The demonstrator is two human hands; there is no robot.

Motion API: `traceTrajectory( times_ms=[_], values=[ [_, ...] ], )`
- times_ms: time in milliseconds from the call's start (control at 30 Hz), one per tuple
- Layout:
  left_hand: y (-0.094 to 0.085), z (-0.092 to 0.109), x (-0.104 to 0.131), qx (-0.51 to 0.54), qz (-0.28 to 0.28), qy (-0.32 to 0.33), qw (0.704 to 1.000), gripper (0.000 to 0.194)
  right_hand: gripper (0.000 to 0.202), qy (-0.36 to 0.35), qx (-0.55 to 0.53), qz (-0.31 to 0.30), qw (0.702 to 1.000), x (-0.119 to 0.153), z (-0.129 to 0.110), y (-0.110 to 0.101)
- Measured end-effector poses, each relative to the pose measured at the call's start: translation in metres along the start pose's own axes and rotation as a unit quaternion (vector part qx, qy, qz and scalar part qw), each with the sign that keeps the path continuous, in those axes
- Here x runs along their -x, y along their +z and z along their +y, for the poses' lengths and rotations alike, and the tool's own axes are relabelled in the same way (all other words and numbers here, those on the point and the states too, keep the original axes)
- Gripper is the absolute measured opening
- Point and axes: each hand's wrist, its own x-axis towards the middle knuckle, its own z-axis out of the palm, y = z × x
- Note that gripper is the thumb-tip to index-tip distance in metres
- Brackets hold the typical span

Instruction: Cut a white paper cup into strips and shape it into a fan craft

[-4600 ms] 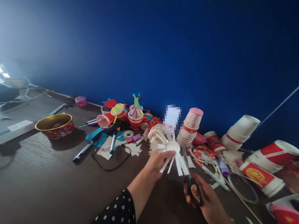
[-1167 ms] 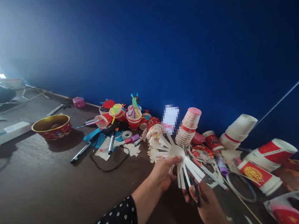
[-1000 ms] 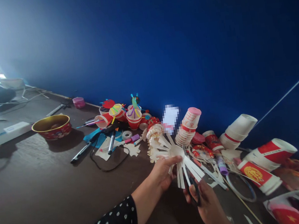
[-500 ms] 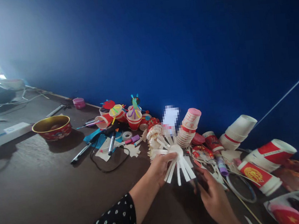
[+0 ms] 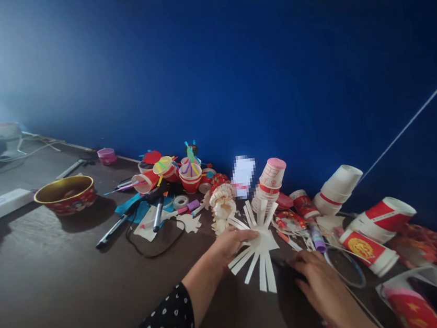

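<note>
A white paper cup cut into strips (image 5: 262, 241) spreads out like a flower, its narrow strips fanning from a round base. My left hand (image 5: 230, 244) pinches it at the left, with the thumb lying over the base. On the right, my right hand (image 5: 316, 276) is curled around dark scissors (image 5: 280, 262), which are blurred and largely hidden by the fingers. The scissors' dark tip is close to the right side of the cut cup; whether they touch cannot be made out.
Behind the hands stand stacked paper cups (image 5: 269, 179). More white cups (image 5: 339, 187) and a red-and-white cup (image 5: 370, 252) lie to the right. Decorated cups (image 5: 191, 175), a marker (image 5: 160, 214) and white tape (image 5: 181, 202) are left of centre. A gold-rimmed bowl (image 5: 66, 194) stands farther left. A blue wall rises behind.
The cut cup has turned and tilted in my left hand, and its strips point differently. My right hand has shifted slightly right with the scissors. The whole view has swung a little right.
</note>
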Motion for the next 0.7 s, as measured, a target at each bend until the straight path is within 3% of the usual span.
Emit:
traceTrajectory(
  times_ms=[133, 233, 367, 433, 533, 700],
  values=[
    [0.003, -0.001, 0.006, -0.076, -0.007, 0.002, 0.997, 0.015, 0.027, 0.055, -0.119, -0.021, 0.991, -0.001, -0.001, -0.010],
    [0.007, -0.003, 0.009, -0.146, -0.022, 0.041, 0.988, 0.030, 0.024, 0.090, -0.244, -0.028, 0.965, -0.005, -0.010, -0.016],
    [0.013, -0.010, 0.012, -0.230, -0.044, 0.073, 0.970, 0.034, 0.043, 0.113, -0.469, -0.034, 0.875, -0.009, -0.033, -0.011],
    [0.015, -0.013, 0.014, -0.246, -0.080, 0.075, 0.963, 0.036, 0.042, 0.124, -0.496, -0.003, 0.860, -0.009, -0.041, -0.003],
    [0.016, -0.015, 0.017, -0.254, -0.120, 0.074, 0.957, 0.041, 0.041, 0.147, -0.482, 0.063, 0.862, -0.009, -0.045, 0.008],
    [0.012, -0.014, 0.015, -0.285, -0.071, 0.074, 0.953, 0.021, 0.045, 0.172, -0.510, 0.056, 0.841, -0.007, -0.047, 0.011]
  ],
)
